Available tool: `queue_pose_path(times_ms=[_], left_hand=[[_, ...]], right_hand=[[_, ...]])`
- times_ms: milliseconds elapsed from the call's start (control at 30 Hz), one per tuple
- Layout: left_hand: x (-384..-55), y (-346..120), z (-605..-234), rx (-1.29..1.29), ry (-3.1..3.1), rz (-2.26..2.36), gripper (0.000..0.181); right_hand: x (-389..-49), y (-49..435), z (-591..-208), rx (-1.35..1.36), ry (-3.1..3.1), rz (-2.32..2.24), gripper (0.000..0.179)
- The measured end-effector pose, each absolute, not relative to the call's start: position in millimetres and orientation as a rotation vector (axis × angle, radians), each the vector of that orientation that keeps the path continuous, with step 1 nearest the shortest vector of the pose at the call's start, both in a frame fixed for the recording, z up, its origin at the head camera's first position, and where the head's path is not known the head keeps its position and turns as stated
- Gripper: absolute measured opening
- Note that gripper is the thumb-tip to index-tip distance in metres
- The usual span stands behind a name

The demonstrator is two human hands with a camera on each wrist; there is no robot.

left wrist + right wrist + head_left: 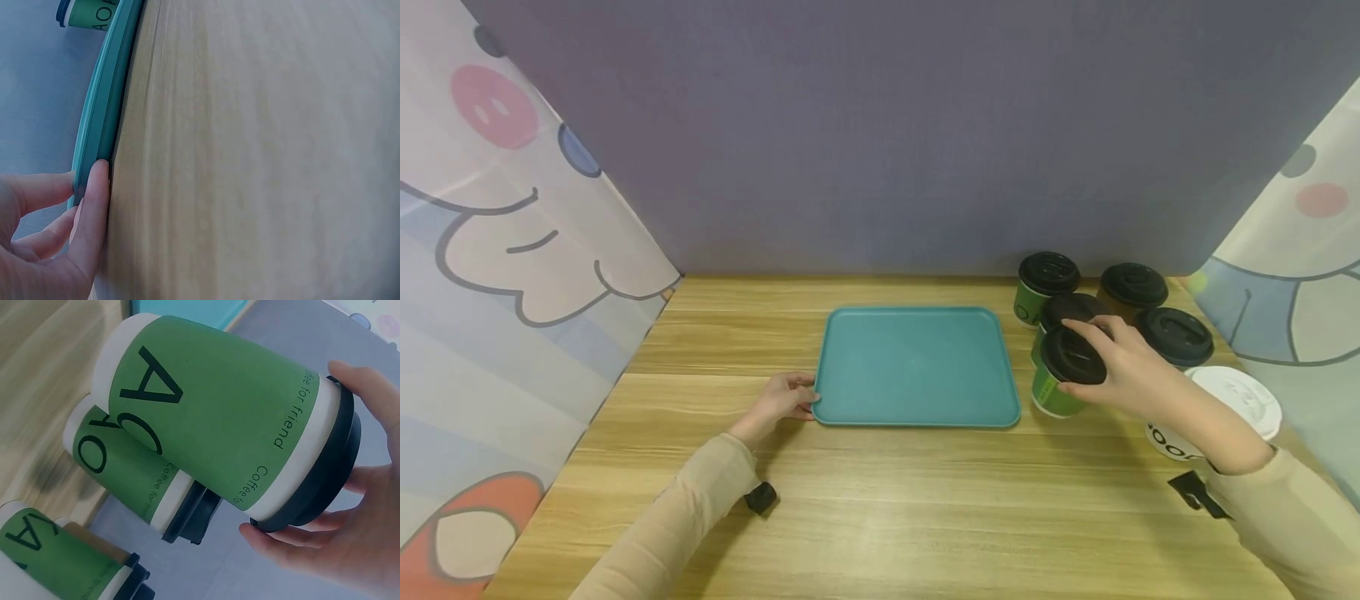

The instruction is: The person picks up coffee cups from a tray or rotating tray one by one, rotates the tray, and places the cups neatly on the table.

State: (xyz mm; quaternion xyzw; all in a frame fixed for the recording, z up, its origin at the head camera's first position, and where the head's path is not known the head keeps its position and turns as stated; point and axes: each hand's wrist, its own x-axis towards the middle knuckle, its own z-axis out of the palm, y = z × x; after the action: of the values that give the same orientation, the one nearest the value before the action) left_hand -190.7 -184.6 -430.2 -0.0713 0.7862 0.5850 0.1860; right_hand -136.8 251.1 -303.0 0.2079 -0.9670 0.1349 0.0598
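A teal tray (917, 367) lies flat on the wooden table. My left hand (782, 398) pinches its near left corner; in the left wrist view the thumb and fingers (95, 194) hold the tray's rim (103, 112). Just right of the tray is a green paper coffee cup (1054, 395) with a black lid. My right hand (1116, 371) grips this cup by the lid, thumb on one side and fingers on the other. The right wrist view shows the held cup (219, 406) close up, its lid (312, 481) between the fingertips. I cannot tell whether its base touches the table.
Behind the held cup stand two more green cups (1028, 307) with black lids. Farther right are a brown cup (1133, 285), another black-lidded cup (1176, 335) and a white-lidded cup (1236, 400) under my right forearm. A grey panel (880, 150) closes off the back.
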Motion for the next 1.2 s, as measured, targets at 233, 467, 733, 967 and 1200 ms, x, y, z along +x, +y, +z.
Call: queue_pose_path(times_ms=[233, 467, 733, 967, 1200], left_hand=[[-190.7, -184.5, -429.4, -0.209, 2.212, 1.645, 0.043], [-189.2, -183.7, -427.9, -0.193, 2.222, 1.63, 0.043], [-189.9, -184.1, -429.0, -0.176, 2.223, 1.64, 0.043], [-189.4, -184.0, -429.2, -0.174, 2.218, 1.651, 0.043], [-188.9, -184.6, -430.0, -0.163, 2.226, 1.648, 0.043]], right_hand=[[-131.1, 257.1, -309.1, 0.629, -2.883, 0.43, 0.076], [-127.6, 262.7, -314.0, 0.618, -2.863, 0.432, 0.076], [-124.3, 269.5, -319.0, 0.604, -2.872, 0.436, 0.076], [-121.5, 273.1, -322.1, 0.607, -2.87, 0.451, 0.076], [-120.4, 276.9, -326.7, 0.631, -2.822, 0.465, 0.077]])
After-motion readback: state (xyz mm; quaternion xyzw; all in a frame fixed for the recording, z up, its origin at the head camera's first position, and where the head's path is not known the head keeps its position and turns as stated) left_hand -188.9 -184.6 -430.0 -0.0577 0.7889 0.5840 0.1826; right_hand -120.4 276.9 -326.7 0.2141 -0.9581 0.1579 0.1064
